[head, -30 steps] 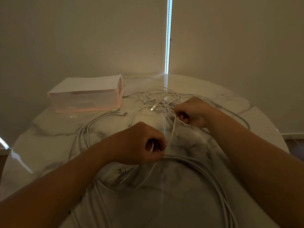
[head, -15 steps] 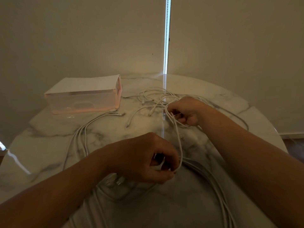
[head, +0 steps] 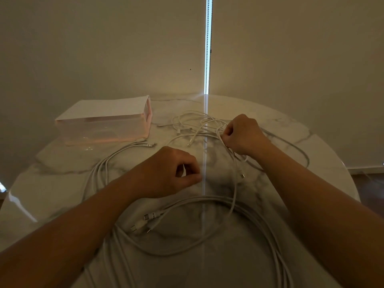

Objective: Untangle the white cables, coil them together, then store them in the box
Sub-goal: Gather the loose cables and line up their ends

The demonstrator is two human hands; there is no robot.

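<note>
Several white cables lie across the round marble table [head: 54, 190]. A loose tangle [head: 193, 124] sits at the back centre, and a thicker bundle [head: 209, 199] curves along the near side with its connectors [head: 145, 221] below my left wrist. My right hand [head: 242, 136] grips a few strands at the tangle's right edge; one strand [head: 235, 179] runs from it down towards the near bundle. My left hand [head: 172, 173] hovers at the table's middle, fingers curled, with no cable visible in it. The translucent pink box [head: 104, 129] with a white lid stands at the back left.
Another group of cables [head: 99, 169] runs from in front of the box towards the near left edge. Closed blinds hang behind the table, with a bright vertical slit [head: 207, 48] between them. The table's rim curves close on the right.
My left hand has let go of the strand it pinched and moved up and right. My right hand keeps its grip and has shifted slightly back. The strand now lies slack.
</note>
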